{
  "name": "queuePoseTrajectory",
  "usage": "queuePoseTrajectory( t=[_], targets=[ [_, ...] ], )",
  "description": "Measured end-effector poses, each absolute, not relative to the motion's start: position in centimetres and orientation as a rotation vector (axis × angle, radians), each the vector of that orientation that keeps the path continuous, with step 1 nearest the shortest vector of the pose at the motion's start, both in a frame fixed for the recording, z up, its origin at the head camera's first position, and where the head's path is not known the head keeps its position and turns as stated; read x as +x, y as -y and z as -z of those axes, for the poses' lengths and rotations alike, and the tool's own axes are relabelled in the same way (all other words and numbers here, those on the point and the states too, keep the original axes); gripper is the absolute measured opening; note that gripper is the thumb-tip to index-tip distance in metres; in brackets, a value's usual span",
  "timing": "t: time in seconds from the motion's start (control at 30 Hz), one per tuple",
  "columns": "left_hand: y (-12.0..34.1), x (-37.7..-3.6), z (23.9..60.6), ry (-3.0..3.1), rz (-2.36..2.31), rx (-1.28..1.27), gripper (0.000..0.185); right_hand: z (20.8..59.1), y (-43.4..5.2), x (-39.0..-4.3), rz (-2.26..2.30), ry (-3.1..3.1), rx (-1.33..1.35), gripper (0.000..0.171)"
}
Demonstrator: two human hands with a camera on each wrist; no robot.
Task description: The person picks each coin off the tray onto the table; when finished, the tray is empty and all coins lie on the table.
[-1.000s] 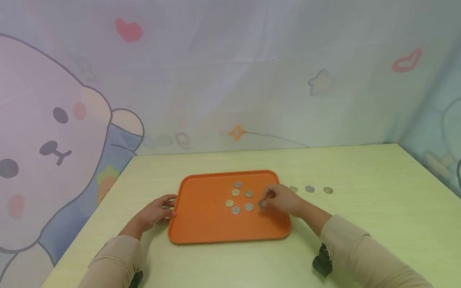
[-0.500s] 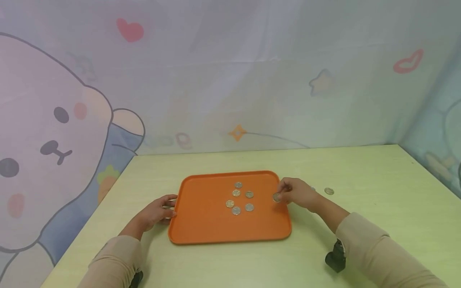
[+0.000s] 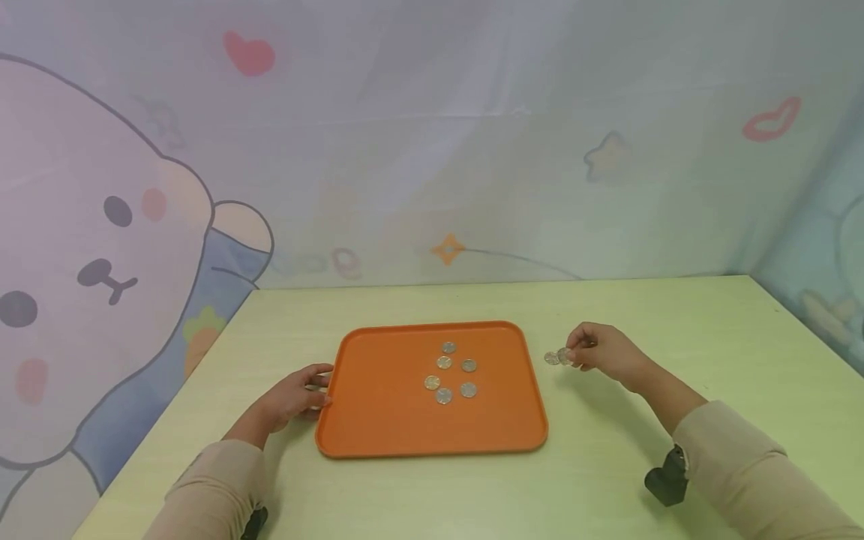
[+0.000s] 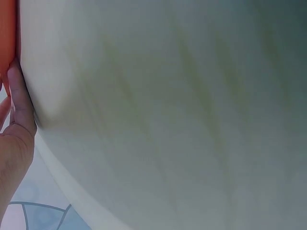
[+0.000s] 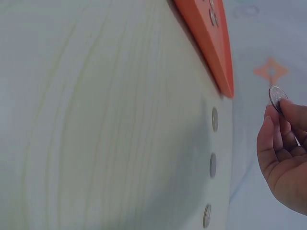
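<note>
Coin (image 5: 277, 97): small, stiff, light, likely slippery; pinch it by the rim. Your right hand (image 3: 603, 350) fingers hold it above the counter (image 3: 607, 465), right of the orange tray (image 3: 378, 435). Your left hand (image 3: 292, 397) fingers rest relaxed on the tray's edge.

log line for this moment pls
right hand: pinches coin above table | left hand: touches tray edge | tray: six coins | table: three coins
</note>
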State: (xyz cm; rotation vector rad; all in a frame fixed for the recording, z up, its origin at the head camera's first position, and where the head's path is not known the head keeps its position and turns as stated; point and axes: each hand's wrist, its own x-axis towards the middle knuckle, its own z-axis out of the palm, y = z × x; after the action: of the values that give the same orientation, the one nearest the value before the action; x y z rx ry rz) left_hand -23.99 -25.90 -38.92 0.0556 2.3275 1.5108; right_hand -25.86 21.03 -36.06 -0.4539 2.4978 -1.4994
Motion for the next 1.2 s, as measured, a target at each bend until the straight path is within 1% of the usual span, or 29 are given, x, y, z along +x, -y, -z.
queuePoseTrajectory(
  t=[0.37, 0.63, 0.87, 1.2],
  targets=[
    [26.0, -24.1, 38.9, -2.324, -1.514, 0.059, 0.059, 36.0, -25.3, -26.1, 1.516, -2.558, -0.31, 0.023],
    [26.1, -24.1, 39.0, -2.324, -1.511, 0.062, 0.059, 36.8, -27.7, -26.4, 1.424, -2.654, -0.228, 0.025],
    [25.9, -24.2, 38.9, -2.319, -1.515, 0.064, 0.059, 37.5, -29.2, -26.5, 1.376, -2.694, -0.146, 0.031],
    [25.9, -24.0, 38.9, -2.329, -1.514, 0.058, 0.057, 38.2, -30.3, -26.6, 1.342, -2.71, -0.11, 0.025]
  ],
)
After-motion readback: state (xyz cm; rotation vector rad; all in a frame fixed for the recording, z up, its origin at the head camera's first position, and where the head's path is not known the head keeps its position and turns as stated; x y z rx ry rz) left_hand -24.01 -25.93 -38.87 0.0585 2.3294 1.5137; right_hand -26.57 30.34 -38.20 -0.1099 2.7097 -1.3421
